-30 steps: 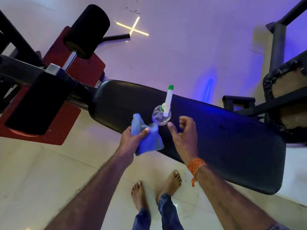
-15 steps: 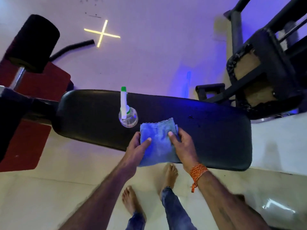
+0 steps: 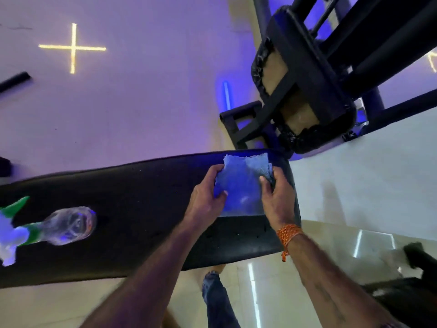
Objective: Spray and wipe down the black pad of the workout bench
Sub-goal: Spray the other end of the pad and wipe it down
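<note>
Bottom centre of frame: my jeans leg over pale floor tile. Both forearms run up to the black pad, which spans the frame from left edge to right of centre. My left hand pinches the left edge of the blue cloth, my right hand grips its right edge — cloth spread flat at the pad's right end. Orange thread band on the right wrist. Spray bottle sits on the pad at far left, blurred. Beyond, upper right — black machine frame; upper left, a glowing cross on the floor.
</note>
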